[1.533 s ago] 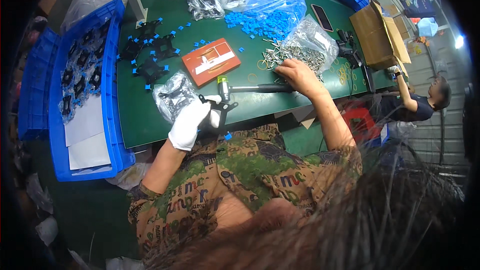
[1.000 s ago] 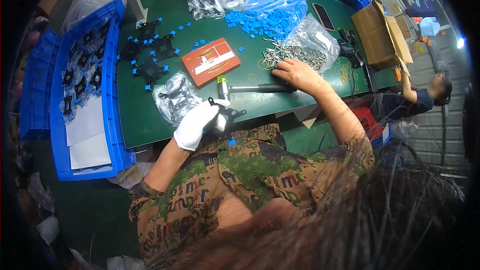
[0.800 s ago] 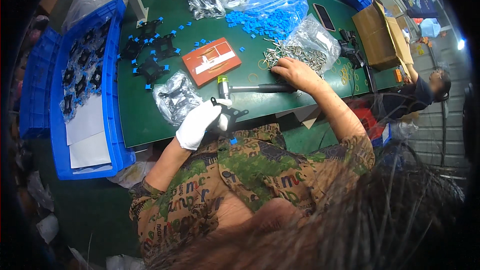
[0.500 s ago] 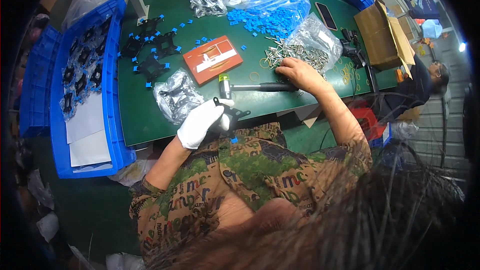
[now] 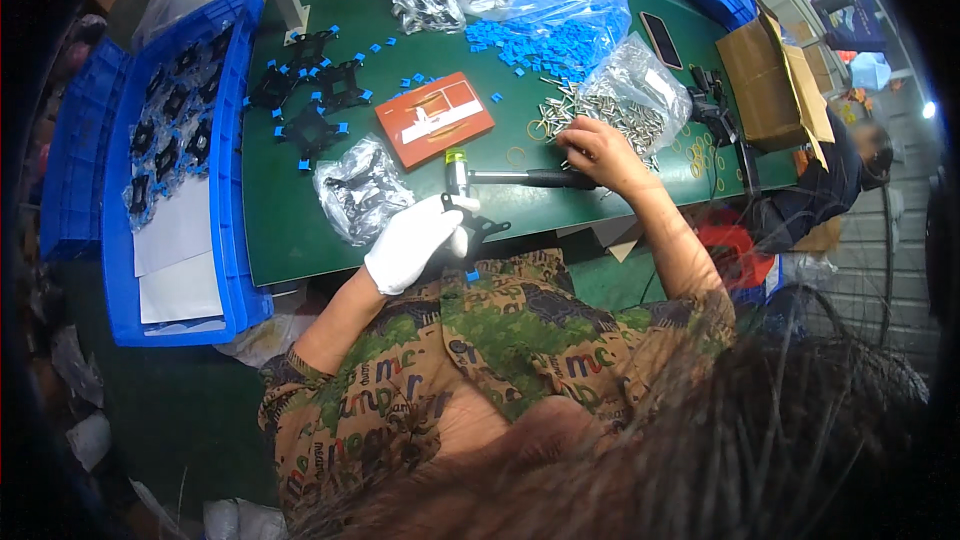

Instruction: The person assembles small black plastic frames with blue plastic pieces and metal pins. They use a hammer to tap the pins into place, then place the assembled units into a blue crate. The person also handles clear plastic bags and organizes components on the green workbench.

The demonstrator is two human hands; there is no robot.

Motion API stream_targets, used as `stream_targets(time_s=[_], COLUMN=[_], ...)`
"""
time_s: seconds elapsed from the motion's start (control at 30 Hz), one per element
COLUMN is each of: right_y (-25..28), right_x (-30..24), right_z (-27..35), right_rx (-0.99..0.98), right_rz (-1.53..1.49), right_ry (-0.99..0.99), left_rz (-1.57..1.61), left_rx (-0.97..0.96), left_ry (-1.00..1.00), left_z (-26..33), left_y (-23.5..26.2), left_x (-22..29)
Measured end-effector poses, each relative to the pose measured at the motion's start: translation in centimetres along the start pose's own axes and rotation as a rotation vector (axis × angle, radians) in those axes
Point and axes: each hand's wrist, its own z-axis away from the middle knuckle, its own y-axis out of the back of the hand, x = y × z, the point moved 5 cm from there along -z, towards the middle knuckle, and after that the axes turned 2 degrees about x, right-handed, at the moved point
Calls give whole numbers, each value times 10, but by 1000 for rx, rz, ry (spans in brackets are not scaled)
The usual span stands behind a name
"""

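My left hand (image 5: 408,248), in a white glove, grips a black bracket (image 5: 484,230) at the table's front edge; a blue clip (image 5: 473,276) sits at its lower end. My bare right hand (image 5: 604,154) is at the near side of a pile of small metal pins (image 5: 630,120). Its fingers are curled together, and whatever they pinch is hidden. Between the hands lies a hammer (image 5: 530,178) with a yellow-green tip, its handle end close to my right wrist. A red box (image 5: 436,120) is just beyond the hammer.
Black brackets with blue clips (image 5: 315,130) and a bagged part (image 5: 360,190) lie on the green table's left. Loose blue clips (image 5: 530,48) heap at the back. A phone (image 5: 661,40), rubber bands (image 5: 700,152) and a carton (image 5: 765,80) are rightward. A blue crate (image 5: 235,240) stands left.
The view has shifted slightly. My right hand stays by the metal pins, its fingers drawn a little closer together. My left hand still holds the bracket, which has tilted slightly.
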Motion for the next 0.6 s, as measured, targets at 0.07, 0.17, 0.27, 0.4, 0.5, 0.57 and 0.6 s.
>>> stream_targets(time_s=[0.07, 0.17, 0.27, 0.4, 0.5, 0.57, 0.6], right_y=[1, -7, -9, -17, -24, -31, -33], right_x=[-14, -61, -113, -131, -133, -131, -131], right_z=[-1, -4, -18, -25, -28, -27, -27], right_rx=[66, 102, -60, -111, -130, -132, -126], right_rz=[-264, -940, -1091, -1135, -1127, -1138, -1097], right_ry=[-82, -248, -137, -124, -123, -101, -91], left_rz=[-96, -232, -451, -567, -594, -604, -608], left_rx=[20, 80, 137, 181, 185, 190, 190], left_ry=[-1, 2, -51, -53, -86, -111, -123], left_z=[1, -7, -6, -6, -5, -5, -5], left_y=[-2, -3, -5, -7, -6, -4, -4], left_x=[7, -3, 5, 15, 14, 11, 10])
